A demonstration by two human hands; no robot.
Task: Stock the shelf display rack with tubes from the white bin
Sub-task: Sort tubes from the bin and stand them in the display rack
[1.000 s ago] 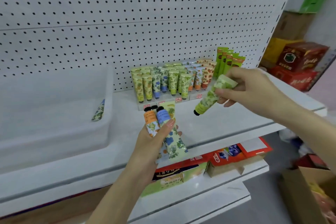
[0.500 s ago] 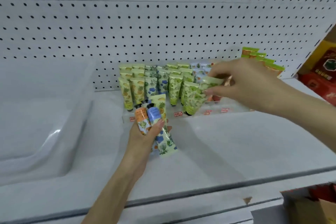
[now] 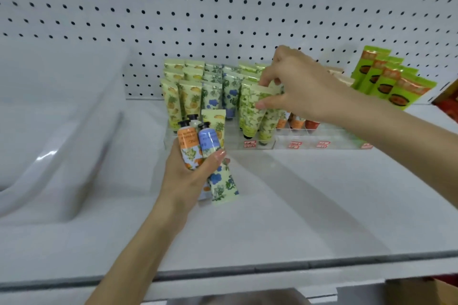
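**Green tube at the rack, a handful more waiting**

Closest in, well in front of the display rack point(image 3: 309, 141), the shelf point(image 3: 309, 195) is cut off by its front lip. A wide bare stretch is left between that lip and the rack, so arm room is judged to be plenty.

Just in front of the rack's left end, a bunch of tubes is gripped by the left hand point(image 3: 188, 176), with the fingers wrapped round them. An orange tube point(image 3: 188, 142) and a blue tube point(image 3: 209, 140) are held caps-up, with a pineapple tube point(image 3: 216, 122) behind. A fourth may be in there, but that can't be told for sure.

At the rack's middle front, a green leafy tube point(image 3: 254, 112) is pinched near its flat crimped end by the right hand point(image 3: 304, 86), cap down. Its cap looks to be at a front slot.

These tubes are reckoned light, soft in the body and a bit slick. The stiff crimp is probably best taken hold of and the middle left unsqueezed. The neighbours are packed tight, so a nudge could tip a row. The clear front wall is also easily missed.

Left of the rack, the white bin point(image 3: 62, 131) is parked, and what's in it can't be made out. Near the rack's right end, green packets point(image 3: 391, 82) are stood. Right behind it the pegboard point(image 3: 223, 7) rises, so no room is left at the back.
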